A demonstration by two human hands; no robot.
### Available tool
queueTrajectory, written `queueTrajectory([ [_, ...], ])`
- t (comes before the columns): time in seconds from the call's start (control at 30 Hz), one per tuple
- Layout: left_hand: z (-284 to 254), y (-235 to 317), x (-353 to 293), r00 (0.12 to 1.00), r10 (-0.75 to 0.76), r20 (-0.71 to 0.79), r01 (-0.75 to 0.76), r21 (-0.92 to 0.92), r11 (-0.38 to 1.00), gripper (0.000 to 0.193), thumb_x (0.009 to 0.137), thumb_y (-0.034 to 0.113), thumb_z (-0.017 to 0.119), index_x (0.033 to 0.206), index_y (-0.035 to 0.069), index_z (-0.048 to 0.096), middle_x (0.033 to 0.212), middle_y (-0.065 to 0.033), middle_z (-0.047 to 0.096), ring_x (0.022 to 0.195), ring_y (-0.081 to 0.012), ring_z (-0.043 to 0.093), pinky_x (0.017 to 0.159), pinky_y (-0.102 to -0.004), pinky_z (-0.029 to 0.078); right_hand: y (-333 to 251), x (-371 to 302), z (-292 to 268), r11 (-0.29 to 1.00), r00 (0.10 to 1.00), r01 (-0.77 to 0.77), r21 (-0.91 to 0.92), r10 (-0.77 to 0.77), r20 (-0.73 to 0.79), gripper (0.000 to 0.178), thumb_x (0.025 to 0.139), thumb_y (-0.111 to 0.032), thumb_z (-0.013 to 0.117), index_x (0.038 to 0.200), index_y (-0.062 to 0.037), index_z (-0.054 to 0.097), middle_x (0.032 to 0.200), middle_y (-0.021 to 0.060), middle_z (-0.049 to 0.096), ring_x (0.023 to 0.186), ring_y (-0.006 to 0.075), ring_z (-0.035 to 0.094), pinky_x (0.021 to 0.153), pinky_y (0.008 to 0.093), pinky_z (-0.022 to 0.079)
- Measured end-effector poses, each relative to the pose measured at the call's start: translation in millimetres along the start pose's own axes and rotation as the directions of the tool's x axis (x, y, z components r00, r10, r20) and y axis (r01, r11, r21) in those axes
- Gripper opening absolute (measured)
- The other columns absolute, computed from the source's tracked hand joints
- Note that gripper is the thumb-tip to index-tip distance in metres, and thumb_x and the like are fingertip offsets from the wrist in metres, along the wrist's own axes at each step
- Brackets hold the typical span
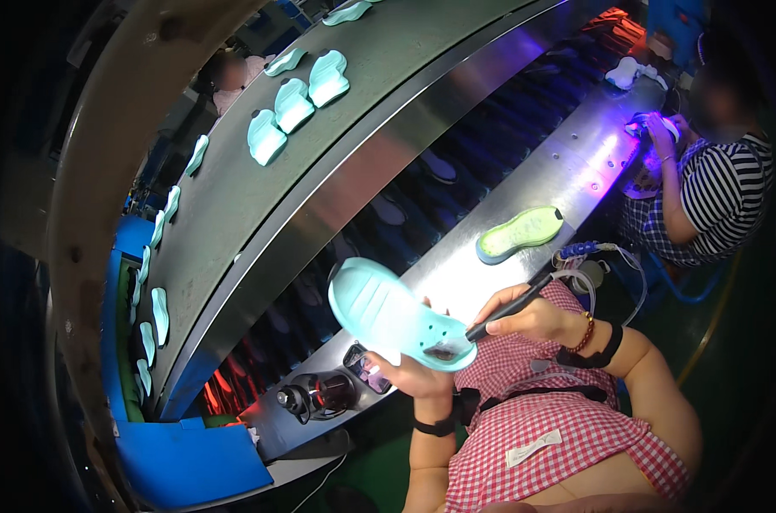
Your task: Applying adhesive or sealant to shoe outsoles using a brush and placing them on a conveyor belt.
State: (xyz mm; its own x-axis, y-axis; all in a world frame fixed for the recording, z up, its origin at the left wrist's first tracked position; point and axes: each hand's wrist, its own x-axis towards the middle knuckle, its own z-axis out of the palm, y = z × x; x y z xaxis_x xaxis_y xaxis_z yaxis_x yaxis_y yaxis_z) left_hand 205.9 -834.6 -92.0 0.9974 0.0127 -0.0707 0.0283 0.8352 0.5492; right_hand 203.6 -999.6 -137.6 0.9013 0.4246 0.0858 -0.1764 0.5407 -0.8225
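A pale turquoise shoe sole (377, 299) is held up in front of me, tilted, its wide end toward the upper left. My left hand (413, 374) grips it from below near the narrower end. In my right hand (529, 318) is a black pen-shaped applicator (514, 308), pinched between the fingers, with a clear hose near its rear. Its tip meets the sole's narrower end, beside a dark patch and several small holes; whether it touches I cannot tell. A yellow-green sole with a blue-grey end (520, 234) lies on the metal ledge (456, 272) beyond my hands.
A dark conveyor belt (259, 201) carries several turquoise soles (294, 104). Beneath it, a shelf holds dark shoe parts. On the ledge's left are a phone (366, 369) and a dark bottle (330, 392). A co-worker in a striped top (730, 192) handles a piece under purple light.
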Motion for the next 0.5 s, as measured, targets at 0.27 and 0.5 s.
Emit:
queueTrajectory([
  [0.27,-58,9,5,0.912,-0.338,0.232,0.306,0.165,0.938,0.058,0.089,0.046,0.036,0.127,0.003,0.037,0.110,-0.0232,0.054,0.093,-0.0358,0.058,0.081,-0.0470,0.048,-38,-6,7,0.884,0.978,0.150,-0.443,-0.066,0.198,0.021,0.073,-0.005,0.067,0.093,-0.0008,0.065,0.084,0.0107,0.066,0.074,0.0130,0.062,0.065,0.0239,0.048],
  [0.5,-43,29,9,0.806,-0.592,0.011,0.528,0.437,0.728,0.050,0.089,0.034,0.043,0.121,-0.005,0.041,0.109,-0.0167,0.056,0.093,-0.0253,0.060,0.082,-0.0379,0.049,-55,-4,-2,0.816,0.776,0.406,-0.412,-0.069,0.627,0.021,0.074,-0.006,0.067,0.095,-0.0005,0.064,0.089,0.0119,0.066,0.081,0.0199,0.064,0.072,0.0269,0.050],
])
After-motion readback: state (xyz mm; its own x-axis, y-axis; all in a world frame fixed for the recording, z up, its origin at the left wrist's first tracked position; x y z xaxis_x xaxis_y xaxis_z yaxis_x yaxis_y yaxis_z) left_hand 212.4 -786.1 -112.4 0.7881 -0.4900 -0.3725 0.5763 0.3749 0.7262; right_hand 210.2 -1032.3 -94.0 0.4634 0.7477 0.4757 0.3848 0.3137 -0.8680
